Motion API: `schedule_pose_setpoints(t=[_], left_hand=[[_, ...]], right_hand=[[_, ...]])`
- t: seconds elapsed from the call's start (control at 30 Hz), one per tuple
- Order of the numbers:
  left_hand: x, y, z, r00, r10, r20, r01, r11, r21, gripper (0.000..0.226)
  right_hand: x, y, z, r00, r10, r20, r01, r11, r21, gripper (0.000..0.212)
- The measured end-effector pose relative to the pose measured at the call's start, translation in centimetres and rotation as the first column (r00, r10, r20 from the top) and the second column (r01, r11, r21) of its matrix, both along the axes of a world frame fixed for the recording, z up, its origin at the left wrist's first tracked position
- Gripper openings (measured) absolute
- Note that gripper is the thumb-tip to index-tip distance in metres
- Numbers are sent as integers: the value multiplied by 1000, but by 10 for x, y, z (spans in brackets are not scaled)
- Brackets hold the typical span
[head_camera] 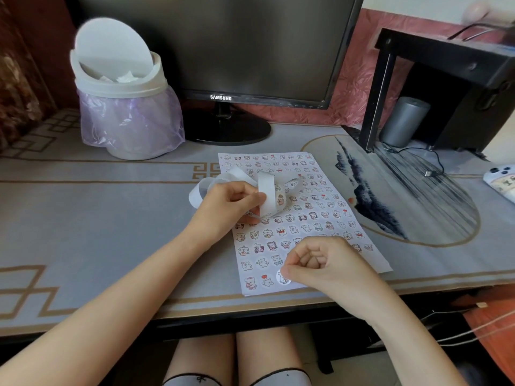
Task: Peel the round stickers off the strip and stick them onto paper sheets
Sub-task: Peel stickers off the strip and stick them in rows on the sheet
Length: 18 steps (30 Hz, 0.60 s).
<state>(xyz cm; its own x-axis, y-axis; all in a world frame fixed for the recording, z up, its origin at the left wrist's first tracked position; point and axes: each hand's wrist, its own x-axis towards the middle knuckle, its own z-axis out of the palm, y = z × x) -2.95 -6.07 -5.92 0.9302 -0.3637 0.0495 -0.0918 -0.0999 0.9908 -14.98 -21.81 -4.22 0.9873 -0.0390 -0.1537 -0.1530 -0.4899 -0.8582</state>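
Observation:
A white paper sheet (370,254) lies on the desk, covered with rows of several round cartoon stickers. My left hand (227,207) grips a curling white sticker strip (266,190) above the sheet's left side; one sticker shows on the strip near my fingers. My right hand (320,263) is curled over the sheet's near edge, its thumb and forefinger pinching a round sticker (282,277) that sits at the end of the bottom row.
A white swing-lid bin (125,87) with a purple bag stands at the back left. A black monitor (223,51) is behind the sheet. A black stand (446,79) with a grey cylinder, a cable and a white device (501,182) sit to the right.

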Motion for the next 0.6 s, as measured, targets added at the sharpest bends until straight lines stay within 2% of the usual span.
schedule_pose_setpoints(t=[0.6], left_hand=[[0,0,-1,1000,-2,11,2,1000,20,16]], right_hand=[[-2,3,-9,997,-30,78,36,996,-87,11]])
